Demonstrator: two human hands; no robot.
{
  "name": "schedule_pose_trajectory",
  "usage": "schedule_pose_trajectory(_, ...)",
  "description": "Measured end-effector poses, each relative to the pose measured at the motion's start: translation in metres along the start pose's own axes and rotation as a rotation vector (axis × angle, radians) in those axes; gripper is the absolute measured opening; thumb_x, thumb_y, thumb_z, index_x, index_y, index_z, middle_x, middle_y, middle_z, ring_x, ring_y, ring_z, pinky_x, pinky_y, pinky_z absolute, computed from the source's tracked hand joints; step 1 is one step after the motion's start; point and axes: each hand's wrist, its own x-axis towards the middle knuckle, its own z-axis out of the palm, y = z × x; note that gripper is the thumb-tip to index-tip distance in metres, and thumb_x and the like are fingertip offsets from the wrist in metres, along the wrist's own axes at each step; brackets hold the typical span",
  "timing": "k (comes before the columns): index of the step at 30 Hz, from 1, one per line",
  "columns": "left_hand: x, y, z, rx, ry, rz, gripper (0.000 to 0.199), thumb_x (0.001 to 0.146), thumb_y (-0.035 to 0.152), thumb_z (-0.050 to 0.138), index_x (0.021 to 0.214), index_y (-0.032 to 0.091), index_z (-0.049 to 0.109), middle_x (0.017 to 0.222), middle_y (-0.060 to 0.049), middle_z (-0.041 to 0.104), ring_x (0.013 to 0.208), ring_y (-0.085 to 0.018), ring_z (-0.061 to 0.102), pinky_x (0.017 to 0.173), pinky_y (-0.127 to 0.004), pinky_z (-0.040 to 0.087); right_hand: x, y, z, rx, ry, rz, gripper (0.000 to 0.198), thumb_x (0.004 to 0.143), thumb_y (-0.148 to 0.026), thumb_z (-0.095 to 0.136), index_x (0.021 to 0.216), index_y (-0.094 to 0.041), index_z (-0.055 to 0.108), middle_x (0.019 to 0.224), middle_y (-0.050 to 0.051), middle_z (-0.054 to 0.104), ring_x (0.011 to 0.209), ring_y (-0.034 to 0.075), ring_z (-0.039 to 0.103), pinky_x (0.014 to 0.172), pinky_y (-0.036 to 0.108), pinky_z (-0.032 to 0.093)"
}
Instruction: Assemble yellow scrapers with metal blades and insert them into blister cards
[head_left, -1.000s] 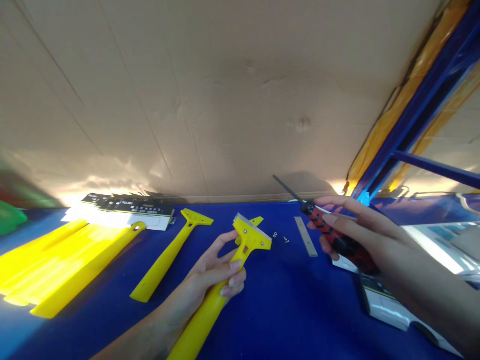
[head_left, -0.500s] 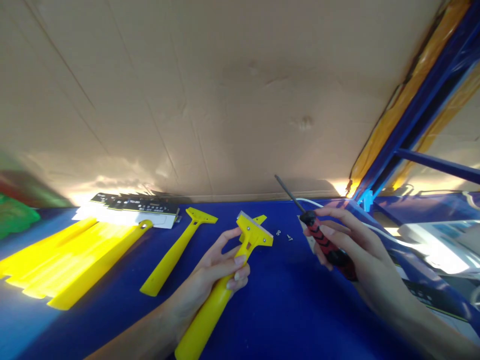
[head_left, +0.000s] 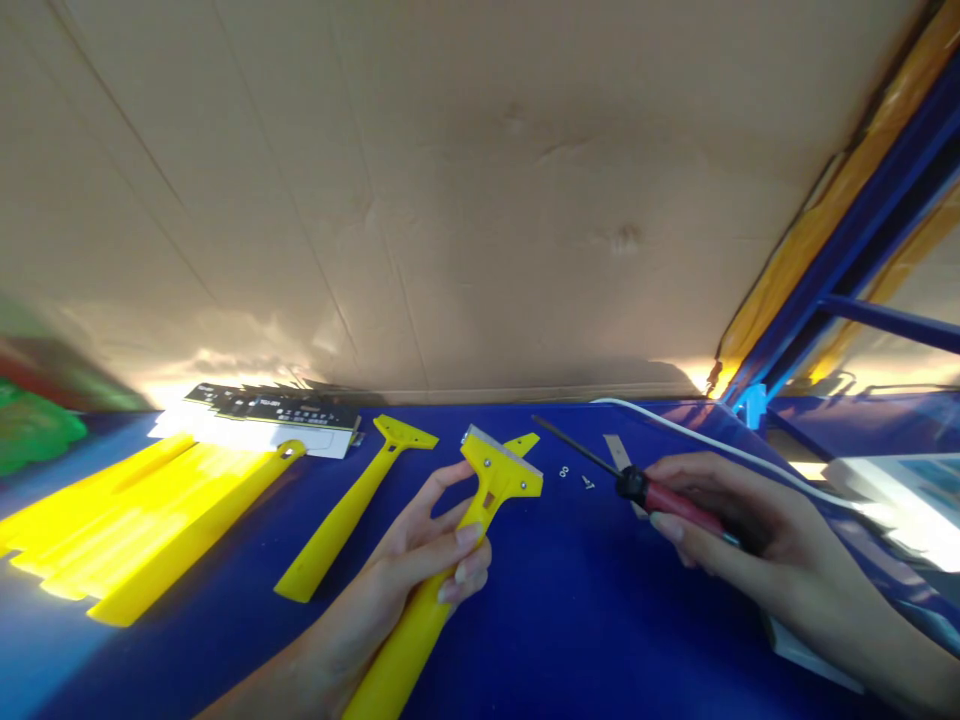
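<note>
My left hand (head_left: 442,550) is closed around the handle of a yellow scraper (head_left: 501,468), whose head points up and away from me with a metal blade along its edge and two screws in its face. In my right hand (head_left: 757,530) is a screwdriver (head_left: 675,500) with a red and black grip, its dark shaft aimed up and left towards the scraper head, tip apart from it. Two small nuts (head_left: 564,472) and some small screws (head_left: 588,482) lie between the hands. A flat metal blade (head_left: 617,450) rests beyond the screwdriver, partly hidden by it.
Another yellow scraper body (head_left: 352,500) lies to the left. Further left are several yellow handles (head_left: 187,530) with printed black-and-white cards (head_left: 277,415) behind them. A white cable (head_left: 720,445) crosses the blue table (head_left: 540,620) at right. Cardboard (head_left: 450,200) stands behind.
The screwdriver has tipped lower and its shaft lies flatter, as my right hand turned and moved slightly right. The held scraper shifted slightly left. More of the loose blade shows.
</note>
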Motion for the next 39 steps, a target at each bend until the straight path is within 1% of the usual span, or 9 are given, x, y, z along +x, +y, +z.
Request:
schedule_pose_trajectory(3, -0.003, 0.003, -0.001, 0.015, 0.011, 0.002, 0.043, 0.083, 0.021, 0.084, 0.118, 0.028, 0.058, 0.066, 0.004, 0.060, 0.047, -0.003, 0.043, 0.048, -0.017, 0.026, -0.001, -0.003, -0.001, -0.117, 0.013, -0.035, 0.029, 0.080, -0.045, 0.083, 0.103, -0.029, 0.078, 0.098, 0.005, 0.082, 0.085, 0.026, 0.077, 0.075, 0.034, 0.064)
schedule_pose_trajectory(5, -0.005, 0.005, -0.002, 0.018, 0.029, 0.002, 0.043, 0.083, 0.021, 0.084, 0.117, 0.029, 0.059, 0.066, 0.004, 0.061, 0.048, -0.003, 0.044, 0.049, -0.016, 0.026, -0.001, -0.004, 0.000, -0.144, 0.050, -0.050, 0.030, 0.080, -0.046, 0.082, 0.104, -0.030, 0.078, 0.099, 0.005, 0.082, 0.088, 0.028, 0.078, 0.078, 0.035, 0.065)
schedule_pose_trajectory(9, -0.006, 0.006, -0.002, 0.018, 0.065, 0.032, 0.044, 0.084, 0.018, 0.083, 0.119, 0.028, 0.058, 0.067, 0.004, 0.060, 0.049, -0.003, 0.045, 0.051, -0.016, 0.027, -0.002, 0.000, -0.004, -0.163, -0.004, -0.061, 0.028, 0.081, -0.047, 0.081, 0.104, -0.031, 0.079, 0.098, 0.004, 0.083, 0.085, 0.027, 0.079, 0.076, 0.034, 0.067)
schedule_pose_trajectory(15, -0.004, 0.003, -0.004, 0.013, 0.064, 0.034, 0.048, 0.082, 0.020, 0.084, 0.121, 0.027, 0.056, 0.067, 0.005, 0.058, 0.048, -0.004, 0.044, 0.050, -0.018, 0.026, -0.007, 0.012, -0.027, -0.302, -0.102, -0.105, 0.030, 0.078, -0.042, 0.084, 0.108, -0.037, 0.082, 0.101, 0.004, 0.084, 0.083, 0.028, 0.081, 0.076, 0.035, 0.069)
schedule_pose_trajectory(21, -0.006, 0.003, -0.004, 0.038, 0.036, 0.015, 0.046, 0.085, 0.020, 0.080, 0.123, 0.027, 0.054, 0.068, 0.004, 0.058, 0.050, -0.005, 0.044, 0.051, -0.020, 0.023, -0.005, 0.002, -0.017, -0.202, 0.006, -0.106, 0.023, 0.076, -0.050, 0.083, 0.093, -0.035, 0.086, 0.085, 0.005, 0.084, 0.069, 0.030, 0.080, 0.064, 0.035, 0.070)
schedule_pose_trajectory(24, -0.008, 0.003, -0.003, 0.051, 0.023, 0.005, 0.043, 0.088, 0.019, 0.077, 0.124, 0.026, 0.053, 0.068, 0.004, 0.058, 0.050, -0.004, 0.043, 0.051, -0.022, 0.023, -0.003, -0.003, -0.011, -0.189, -0.006, -0.091, 0.021, 0.075, -0.047, 0.083, 0.091, -0.033, 0.086, 0.083, 0.005, 0.084, 0.068, 0.030, 0.081, 0.059, 0.033, 0.070)
schedule_pose_trajectory(28, -0.008, 0.003, -0.002, 0.063, 0.021, -0.007, 0.044, 0.088, 0.019, 0.077, 0.123, 0.026, 0.052, 0.069, 0.004, 0.059, 0.050, -0.004, 0.043, 0.051, -0.022, 0.023, -0.001, -0.003, -0.009, -0.252, -0.043, -0.130, 0.019, 0.076, -0.042, 0.083, 0.094, -0.035, 0.086, 0.088, 0.004, 0.085, 0.072, 0.029, 0.082, 0.064, 0.033, 0.070)
schedule_pose_trajectory(34, -0.009, 0.006, 0.001, 0.079, 0.028, -0.030, 0.047, 0.086, 0.022, 0.080, 0.124, 0.026, 0.052, 0.070, 0.004, 0.060, 0.049, -0.004, 0.043, 0.050, -0.022, 0.022, -0.004, -0.001, -0.010, -0.233, -0.050, -0.103, 0.020, 0.078, -0.044, 0.082, 0.094, -0.034, 0.086, 0.090, 0.005, 0.085, 0.075, 0.030, 0.081, 0.067, 0.036, 0.071)
schedule_pose_trajectory(39, -0.009, 0.006, 0.001, 0.075, 0.028, -0.029, 0.048, 0.085, 0.024, 0.081, 0.123, 0.026, 0.052, 0.069, 0.004, 0.060, 0.049, -0.004, 0.043, 0.049, -0.022, 0.019, -0.007, 0.012, -0.018, -0.320, -0.123, -0.103, 0.025, 0.082, -0.042, 0.079, 0.106, -0.034, 0.084, 0.102, 0.005, 0.084, 0.085, 0.030, 0.081, 0.078, 0.040, 0.070)
